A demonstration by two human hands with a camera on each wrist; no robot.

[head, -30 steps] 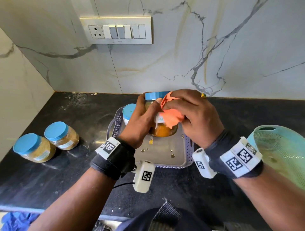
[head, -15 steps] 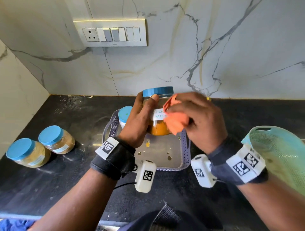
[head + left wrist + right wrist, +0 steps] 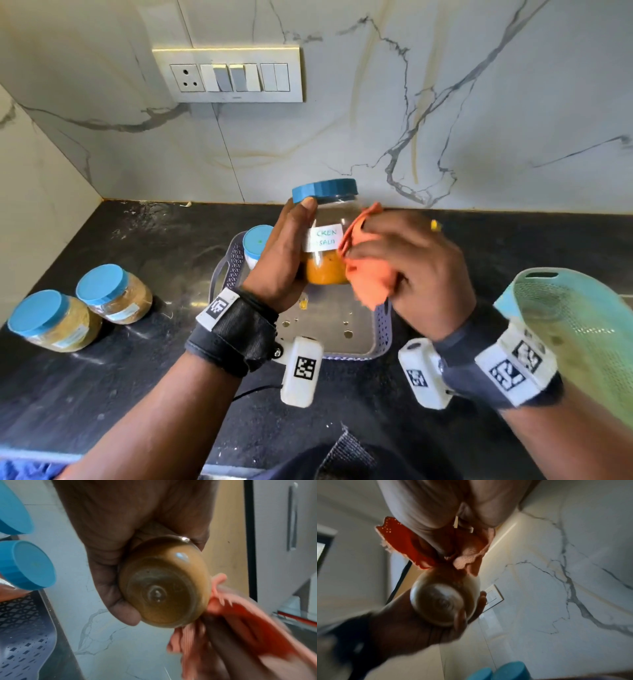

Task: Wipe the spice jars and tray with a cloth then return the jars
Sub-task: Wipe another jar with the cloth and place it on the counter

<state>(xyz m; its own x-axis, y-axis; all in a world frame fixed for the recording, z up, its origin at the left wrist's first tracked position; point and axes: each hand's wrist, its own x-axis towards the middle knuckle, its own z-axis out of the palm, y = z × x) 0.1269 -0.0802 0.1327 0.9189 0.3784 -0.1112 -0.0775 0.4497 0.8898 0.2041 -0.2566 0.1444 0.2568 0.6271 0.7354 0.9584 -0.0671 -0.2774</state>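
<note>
Black worktop [image 3: 102,394] under a marble wall: wiping a spice jar above the tray.

My right hand [image 3: 411,270] bunches the orange cloth [image 3: 366,274] against the right side of the jar [image 3: 325,246], upright in my left hand's [image 3: 281,260] curled grip (label toward me). Beyond, the tray [image 3: 342,329] keeps one jar [image 3: 257,243]; two more [image 3: 113,294] wait far left.

Clear jar [image 3: 325,240] with a blue lid [image 3: 324,190], a white label and orange-yellow contents; orange cloth [image 3: 364,270]; grey perforated tray [image 3: 385,329]. Two blue-lidded jars [image 3: 85,308] hold tan powder. Black speckled counter [image 3: 137,377]; white marble wall [image 3: 445,102] with grey veins; mint-green basket [image 3: 575,329].
</note>
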